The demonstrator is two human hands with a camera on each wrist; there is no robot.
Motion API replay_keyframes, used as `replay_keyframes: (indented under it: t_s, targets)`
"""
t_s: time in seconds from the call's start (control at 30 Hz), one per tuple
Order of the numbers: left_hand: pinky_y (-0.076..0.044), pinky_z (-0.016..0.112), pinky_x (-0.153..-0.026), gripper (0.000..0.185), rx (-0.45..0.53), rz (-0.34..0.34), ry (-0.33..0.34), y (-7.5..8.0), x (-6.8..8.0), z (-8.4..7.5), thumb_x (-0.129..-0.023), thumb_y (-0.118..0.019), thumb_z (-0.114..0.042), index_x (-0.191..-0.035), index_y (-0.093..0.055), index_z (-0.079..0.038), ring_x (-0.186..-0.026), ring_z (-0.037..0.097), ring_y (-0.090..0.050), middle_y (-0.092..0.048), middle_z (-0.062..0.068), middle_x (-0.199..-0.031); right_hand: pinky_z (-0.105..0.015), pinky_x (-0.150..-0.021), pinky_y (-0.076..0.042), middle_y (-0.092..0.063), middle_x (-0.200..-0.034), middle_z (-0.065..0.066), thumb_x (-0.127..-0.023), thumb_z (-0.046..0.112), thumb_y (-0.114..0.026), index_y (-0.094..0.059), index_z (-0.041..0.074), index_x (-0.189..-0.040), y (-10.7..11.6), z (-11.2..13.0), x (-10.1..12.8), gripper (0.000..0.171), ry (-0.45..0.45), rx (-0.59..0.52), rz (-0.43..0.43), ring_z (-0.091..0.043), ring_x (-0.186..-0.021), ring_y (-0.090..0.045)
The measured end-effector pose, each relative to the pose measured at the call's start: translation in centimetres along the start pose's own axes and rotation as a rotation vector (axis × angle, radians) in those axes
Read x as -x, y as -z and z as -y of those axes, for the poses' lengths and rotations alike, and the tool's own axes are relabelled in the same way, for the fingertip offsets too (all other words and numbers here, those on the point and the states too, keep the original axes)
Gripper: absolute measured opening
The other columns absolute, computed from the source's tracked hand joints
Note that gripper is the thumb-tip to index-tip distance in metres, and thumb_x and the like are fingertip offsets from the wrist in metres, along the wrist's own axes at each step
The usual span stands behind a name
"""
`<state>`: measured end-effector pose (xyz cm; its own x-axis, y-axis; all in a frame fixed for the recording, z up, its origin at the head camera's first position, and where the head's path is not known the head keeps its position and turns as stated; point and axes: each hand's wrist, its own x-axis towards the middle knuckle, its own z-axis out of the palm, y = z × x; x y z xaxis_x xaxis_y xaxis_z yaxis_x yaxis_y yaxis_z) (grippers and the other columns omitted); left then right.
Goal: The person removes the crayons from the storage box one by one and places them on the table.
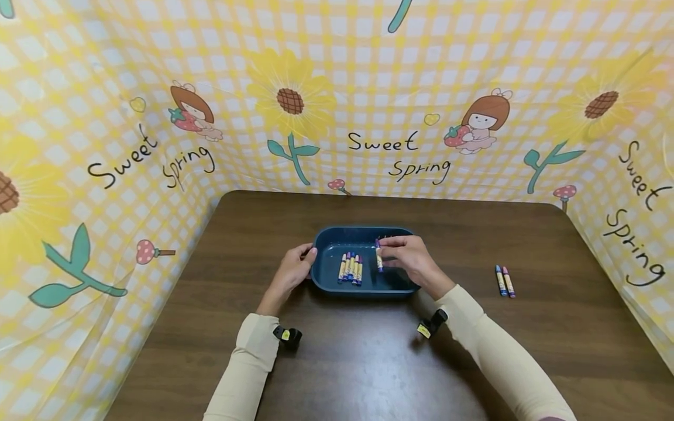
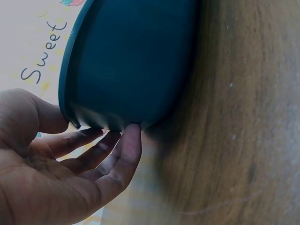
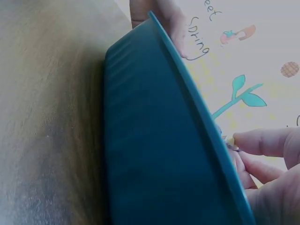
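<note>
A dark teal rectangular tray (image 1: 363, 294) with rounded corners sits on the table. My left hand (image 1: 291, 271) grips its left end, thumb over the rim and fingers against the outer wall, as the left wrist view shows. Several crayons (image 1: 350, 269) in yellowish wrappers lie side by side inside, left of the tray's middle. Over the right half, my right hand (image 1: 415, 261) pinches a purple-tipped crayon (image 1: 379, 261) between thumb and fingers. In the right wrist view the tray wall (image 3: 154, 126) hides most of that crayon.
To the right of the tray, a blue-tipped crayon (image 1: 499, 280) and a pink-tipped crayon (image 1: 508, 282) lie together on the brown wooden table (image 1: 347, 362). A yellow checked cloth (image 1: 368, 70) with printed flowers surrounds the table's back and sides.
</note>
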<state>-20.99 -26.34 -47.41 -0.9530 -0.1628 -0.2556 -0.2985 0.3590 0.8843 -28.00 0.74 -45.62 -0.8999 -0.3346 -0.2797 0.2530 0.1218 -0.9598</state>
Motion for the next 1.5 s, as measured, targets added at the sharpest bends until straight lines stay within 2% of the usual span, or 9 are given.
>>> replay_keyframes:
  t_s: [0.13, 0.33, 0.5, 0.63, 0.87, 1.0, 1.23, 1.5]
  targets:
    - [-0.059, 0.036, -0.086, 0.05, -0.006, 0.008, 0.018, 0.0, 0.0, -0.1, -0.11, -0.044, -0.031, -0.152, -0.044, -0.004, -0.109, 0.029, -0.059, -0.055, 0.02, -0.14, -0.041, -0.09, -0.06, -0.058, -0.139, -0.028, -0.093, 0.004, -0.072, -0.061, -0.013, -0.13, 0.7, 0.2, 0.5, 0.042, 0.015, -0.02, 0.01, -0.016, -0.09, -0.067]
    - [-0.058, 0.038, -0.089, 0.051, -0.014, 0.016, 0.02, 0.0, 0.0, -0.2, -0.111, -0.043, -0.031, -0.153, -0.042, -0.003, -0.111, 0.03, -0.059, -0.053, 0.021, -0.142, -0.038, -0.088, -0.061, -0.057, -0.141, -0.028, -0.094, 0.005, -0.072, -0.06, -0.013, -0.131, 1.9, 0.5, 1.2, 0.043, 0.037, -0.055, 0.006, -0.013, -0.09, -0.068]
    - [-0.058, 0.038, -0.089, 0.051, -0.016, 0.019, 0.027, 0.1, -0.1, -0.2, -0.111, -0.043, -0.031, -0.153, -0.042, -0.002, -0.111, 0.031, -0.058, -0.053, 0.021, -0.142, -0.035, -0.085, -0.062, -0.07, -0.122, -0.013, -0.094, 0.005, -0.072, -0.059, -0.014, -0.131, 2.9, 0.8, 1.9, 0.044, 0.055, -0.097, -0.006, -0.012, -0.089, -0.068]
    - [-0.058, 0.038, -0.09, 0.052, -0.02, 0.018, 0.036, 0.1, -0.1, -0.3, -0.111, -0.043, -0.032, -0.154, -0.041, -0.003, -0.112, 0.03, -0.057, -0.052, 0.02, -0.143, -0.032, -0.083, -0.062, -0.072, -0.105, 0.003, -0.094, 0.006, -0.072, -0.057, -0.015, -0.133, 3.6, 0.9, 2.1, 0.047, 0.068, -0.15, -0.018, -0.011, -0.09, -0.068]
    - [-0.057, 0.037, -0.091, 0.052, -0.024, 0.015, 0.042, 0.1, -0.2, -0.3, -0.111, -0.042, -0.033, -0.154, -0.041, -0.004, -0.113, 0.029, -0.058, -0.052, 0.019, -0.145, -0.029, -0.08, -0.062, -0.073, -0.104, 0.002, -0.092, 0.006, -0.074, -0.057, -0.012, -0.134, 5.0, 0.7, 2.7, 0.049, 0.06, -0.241, -0.065, -0.011, -0.089, -0.068]
    - [-0.057, 0.035, -0.088, 0.052, -0.018, 0.018, 0.047, 0.0, -0.3, -0.1, -0.111, -0.042, -0.033, -0.154, -0.041, -0.004, -0.111, 0.029, -0.057, -0.052, 0.019, -0.144, -0.03, -0.08, -0.062, -0.074, -0.104, 0.0, -0.091, 0.006, -0.076, -0.063, -0.009, -0.128, 5.7, 0.6, 3.0, 0.042, 0.062, -0.259, -0.075, -0.011, -0.085, -0.07]
    - [-0.057, 0.033, -0.085, 0.052, -0.026, 0.019, 0.032, 0.2, -0.4, 0.1, -0.111, -0.042, -0.033, -0.154, -0.041, -0.003, -0.109, 0.029, -0.058, -0.052, 0.02, -0.142, -0.03, -0.077, -0.062, -0.077, -0.09, 0.002, -0.092, 0.003, -0.074, -0.077, 0.005, -0.105, 7.1, 0.2, 3.5, 0.014, 0.095, -0.319, -0.068, -0.011, -0.078, -0.073]
    - [-0.057, 0.033, -0.085, 0.052, -0.028, 0.026, 0.024, 0.0, -0.4, 0.0, -0.111, -0.042, -0.032, -0.153, -0.041, -0.002, -0.11, 0.03, -0.057, -0.052, 0.021, -0.142, -0.029, -0.076, -0.062, -0.077, -0.087, 0.002, -0.094, -0.002, -0.069, -0.079, 0.012, -0.094, 9.2, -0.6, 4.4, 0.017, 0.105, -0.356, -0.074, -0.01, -0.078, -0.073]
